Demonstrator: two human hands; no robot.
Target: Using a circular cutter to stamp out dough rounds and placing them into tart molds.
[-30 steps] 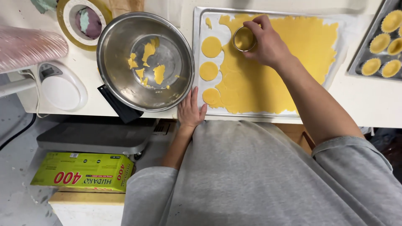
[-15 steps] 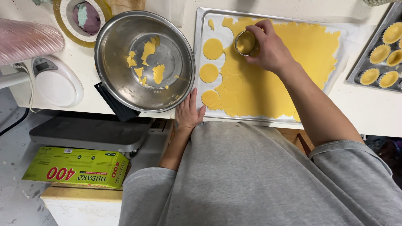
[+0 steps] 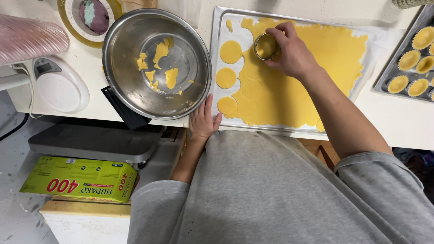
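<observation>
Head view, looking straight down at a work counter

- Right hand (image 3: 294, 54), upper centre of frame: fingers clasped around a round metal cutter (image 3: 266, 46), pressed onto the upper left part of a yellow dough sheet (image 3: 312, 81). Step in hand, as I judge it: stamping out another round
- Left hand (image 3: 203, 119), lower centre: flat, fingers spread, holding nothing, resting on the counter edge just beside the near left corner of the baking tray (image 3: 217, 27)
- Cut rounds (image 3: 230, 51) lie in a column along the tray's left side, three lifted clear of the sheet; faint ring marks show further cuts in the sheet below the cutter
- Next move, in my judgement, calls for a firm downward press and slight twist, then setting the cutter close beside the last cut to waste little dough

Containers
- Steel mixing bowl (image 3: 122, 40), upper left centre: yellow dough scraps (image 3: 162, 68) scattered on its bottom
- Tart mould tray (image 3: 389, 79), right edge: small fluted cups already lined with yellow dough
- White kitchen scale (image 3: 58, 86), left edge: nothing on it
- Green-yellow box (image 3: 79, 178), lower left, on a lower shelf; contents not visible
</observation>
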